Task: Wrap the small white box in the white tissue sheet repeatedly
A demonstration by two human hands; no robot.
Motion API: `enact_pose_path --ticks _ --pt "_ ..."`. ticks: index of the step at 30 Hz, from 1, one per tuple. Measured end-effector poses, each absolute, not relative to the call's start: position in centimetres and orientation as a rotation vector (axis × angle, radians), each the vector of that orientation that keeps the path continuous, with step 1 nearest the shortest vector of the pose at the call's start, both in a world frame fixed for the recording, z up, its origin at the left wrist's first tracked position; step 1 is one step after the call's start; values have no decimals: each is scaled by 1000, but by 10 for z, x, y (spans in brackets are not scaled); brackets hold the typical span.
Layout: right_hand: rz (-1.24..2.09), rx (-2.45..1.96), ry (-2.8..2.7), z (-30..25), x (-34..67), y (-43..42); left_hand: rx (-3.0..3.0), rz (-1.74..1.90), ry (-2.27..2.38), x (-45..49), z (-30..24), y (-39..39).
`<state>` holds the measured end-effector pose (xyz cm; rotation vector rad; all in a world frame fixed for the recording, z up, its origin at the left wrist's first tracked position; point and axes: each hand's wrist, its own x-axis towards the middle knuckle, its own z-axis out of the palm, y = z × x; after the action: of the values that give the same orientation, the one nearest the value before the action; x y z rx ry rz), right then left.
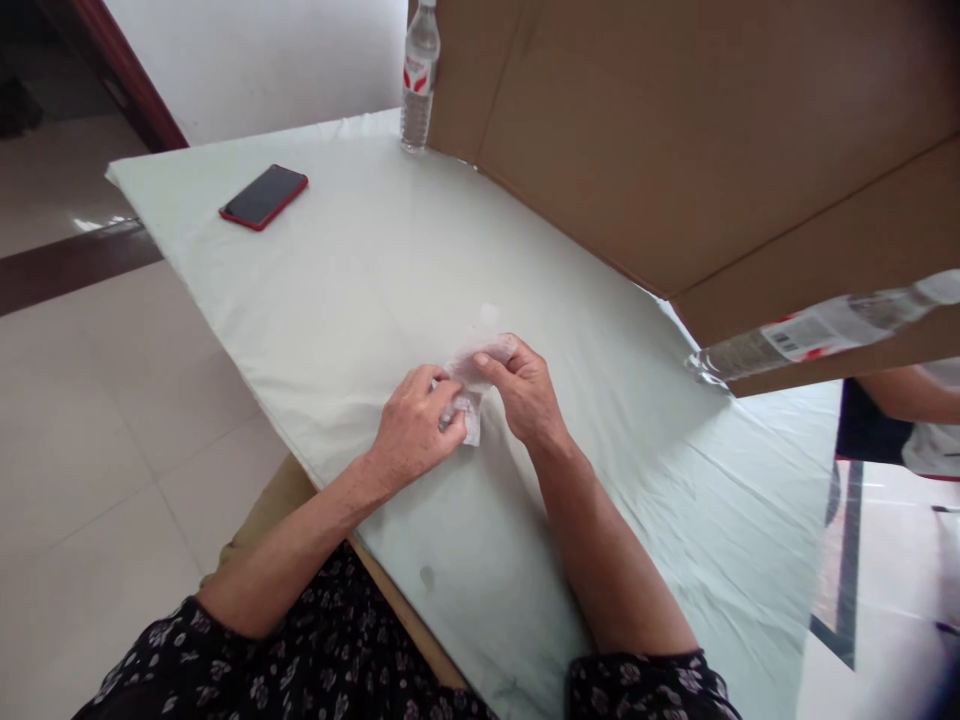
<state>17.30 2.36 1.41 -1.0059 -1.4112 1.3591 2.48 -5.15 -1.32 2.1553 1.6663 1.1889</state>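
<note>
Over the middle of the table, both hands grip a thin, whitish, see-through plastic wrapper [471,372]. My left hand [417,422] is closed on its lower left part, thumb and fingers pinching a crumpled bit. Its upper right end is pinched between the thumb and fingers of my right hand [526,392]. A loose flap of the wrapper hangs down between the hands. What lies inside the wrapper, if anything, I cannot make out. Just beyond the hands, a small whitish square piece [490,313] lies on the cloth.
A pale green cloth [360,250] covers the table. A red-edged phone [264,196] lies at the far left. Tall brown cardboard [637,130] stands at the back right, with one water bottle [418,85] at its left end and another [817,328] at its right. Someone's arm [911,393] shows at far right.
</note>
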Motion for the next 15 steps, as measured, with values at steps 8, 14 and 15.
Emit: enact_pose_path --ticks 8,14,15 --pt "1188 -1102 -1667 22 179 -13 1881 1249 1783 26 -16 -54" --pt "1079 -1054 -1790 12 181 -39 1916 1102 1621 18 -14 -51" --pt "1054 -1035 -1800 9 181 -42 1912 1076 1602 17 -13 -51"
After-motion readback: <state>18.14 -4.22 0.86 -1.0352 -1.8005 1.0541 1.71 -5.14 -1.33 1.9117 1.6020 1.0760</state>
